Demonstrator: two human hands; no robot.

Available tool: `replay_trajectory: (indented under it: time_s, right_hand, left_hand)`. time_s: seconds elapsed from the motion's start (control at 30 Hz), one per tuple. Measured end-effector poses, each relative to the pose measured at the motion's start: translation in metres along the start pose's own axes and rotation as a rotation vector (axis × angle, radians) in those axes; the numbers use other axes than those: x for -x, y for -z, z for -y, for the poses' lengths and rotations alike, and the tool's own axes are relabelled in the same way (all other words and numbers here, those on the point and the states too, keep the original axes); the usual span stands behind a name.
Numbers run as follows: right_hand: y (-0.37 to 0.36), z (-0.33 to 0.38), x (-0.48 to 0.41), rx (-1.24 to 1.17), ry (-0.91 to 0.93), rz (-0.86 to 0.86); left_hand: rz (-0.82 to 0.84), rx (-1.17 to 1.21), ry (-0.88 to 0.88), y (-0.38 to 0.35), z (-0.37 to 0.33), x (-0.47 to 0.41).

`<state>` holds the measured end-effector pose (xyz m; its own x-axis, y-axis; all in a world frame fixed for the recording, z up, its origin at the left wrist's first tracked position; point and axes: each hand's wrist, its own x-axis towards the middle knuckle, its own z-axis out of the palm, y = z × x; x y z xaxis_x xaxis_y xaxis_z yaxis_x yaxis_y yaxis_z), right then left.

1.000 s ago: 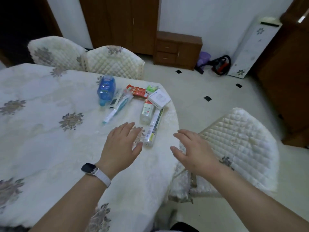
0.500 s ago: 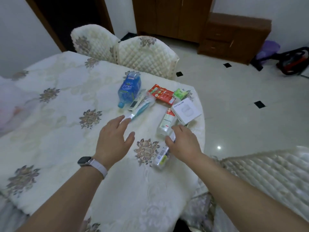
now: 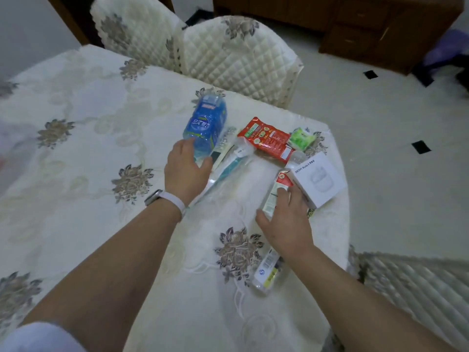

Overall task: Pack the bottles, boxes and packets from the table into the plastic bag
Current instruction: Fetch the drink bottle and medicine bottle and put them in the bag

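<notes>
Two bare hands are reaching over the table [image 3: 76, 224], which is wearing a cream embroidered cloth. The left hand [image 3: 186, 168], with a watch on a pale strap [image 3: 167, 199] at the wrist, is lying spread across the near end of the blue bottle [image 3: 206, 124]; its fingers are touching the bottle but are not closed around it. The bottle is lying on its side near the far edge. The right hand [image 3: 286, 219] is resting palm down with loose, parted fingers on the small clear bottle with a red and white label [image 3: 275, 189]; whether it is grasping that bottle cannot be told.

Just beside the blue bottle, a slim white device with a dark screen [image 3: 218, 154] is lying, and next to it a toothbrush in a clear wrapper [image 3: 228, 168] is running diagonally under the left hand. A red packet [image 3: 266, 139] is lying flat beyond it, touching a green tissue packet [image 3: 302, 138] at its right end. A white earbud box [image 3: 318, 180] is sitting at the table's right edge, touching the small bottle. A second clear wrapped item with a yellow and blue label [image 3: 266, 273] is lying under the right wrist, near the table's edge.

Two quilted chair backs [image 3: 236, 59] are standing at the far side. The plastic bag cannot be identified in this view.
</notes>
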<state>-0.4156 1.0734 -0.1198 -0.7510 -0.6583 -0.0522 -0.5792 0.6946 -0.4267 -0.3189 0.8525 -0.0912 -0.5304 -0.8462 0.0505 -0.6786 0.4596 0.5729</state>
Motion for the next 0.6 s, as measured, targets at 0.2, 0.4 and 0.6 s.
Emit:
replay_trajectory:
  time_s: [0.2,0.4,0.6]
  right_hand:
    - [-0.017,0.013,-0.019,0.013,-0.017,0.007]
    - [-0.02,0.024,-0.023,-0.071,-0.016,0.057]
    - [-0.024,0.034,-0.044,-0.221,-0.165,0.08]
  left_hand:
    - [0.068,0.033,0.034,-0.02,0.022,-0.057]
    - [0.093,0.067,0.034,-0.031,0.028,-0.09]
    - [0.093,0.082,0.113,-0.039,0.031,-0.089]
